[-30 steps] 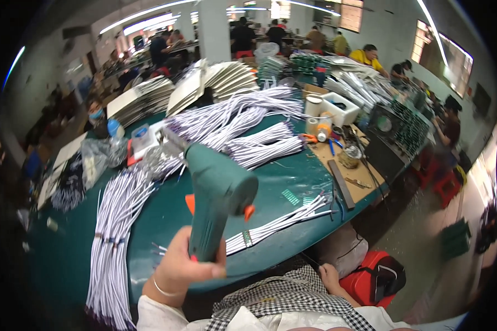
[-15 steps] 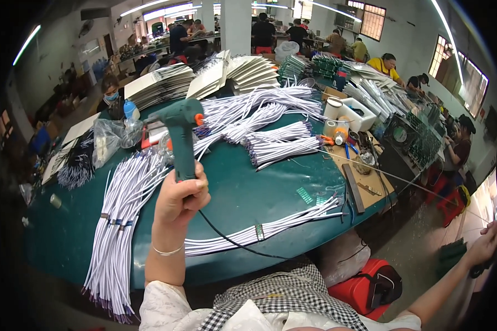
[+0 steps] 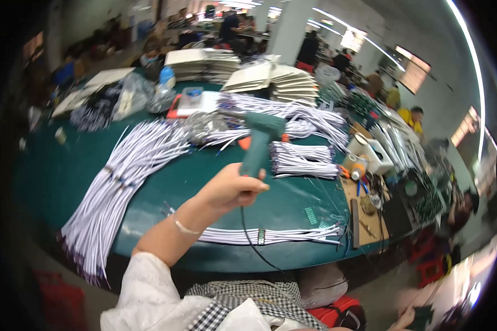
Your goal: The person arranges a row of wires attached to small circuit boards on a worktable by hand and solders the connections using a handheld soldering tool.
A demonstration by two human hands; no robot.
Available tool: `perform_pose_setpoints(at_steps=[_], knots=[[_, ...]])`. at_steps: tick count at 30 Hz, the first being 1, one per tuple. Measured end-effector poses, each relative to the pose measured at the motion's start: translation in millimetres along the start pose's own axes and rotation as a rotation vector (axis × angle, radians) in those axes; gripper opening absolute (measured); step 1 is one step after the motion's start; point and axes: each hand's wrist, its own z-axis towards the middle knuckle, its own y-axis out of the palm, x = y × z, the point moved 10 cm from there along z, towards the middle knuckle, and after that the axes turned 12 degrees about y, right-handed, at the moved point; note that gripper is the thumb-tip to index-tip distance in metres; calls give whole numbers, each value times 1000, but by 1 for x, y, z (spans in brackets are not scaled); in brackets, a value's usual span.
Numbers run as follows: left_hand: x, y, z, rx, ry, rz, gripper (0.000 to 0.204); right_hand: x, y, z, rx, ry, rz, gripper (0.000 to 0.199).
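Left hand [image 3: 234,187] near the centre of my view, fingers wrapped around the handle of a green pistol-shaped tool [image 3: 257,149]. Tool is held up over the bench [image 3: 290,203], just off centre toward 12 o'clock. Its dark cord [image 3: 248,234] hangs toward 6 o'clock, crossing my view of a row of white cables [image 3: 292,236]. Right hand [image 3: 406,319] low, between 4 and 5 o'clock, blurred; I cannot tell whether it grasps anything. Large cable bundle [image 3: 96,212] at 8 o'clock, untouched. Step in hand, my reading: holding the tool aloft, not applying it. Next move, I judge, calls for a firm left grip and a free-running cord.
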Motion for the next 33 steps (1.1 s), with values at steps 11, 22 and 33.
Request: perform_pose_setpoints(at_steps=[11, 22, 33], knots=[[-45, 33, -19, -73, -125, 44, 24, -154, 219, -214, -691, -466, -983, 66], [-98, 77, -41, -307, -144, 286, 32, -198, 431, -526, -1639, 280, 322, 83], [-91, 90, -39, -617, 283, 1237, 39, -254, 498, -504, -1720, 577, 838, 62]])
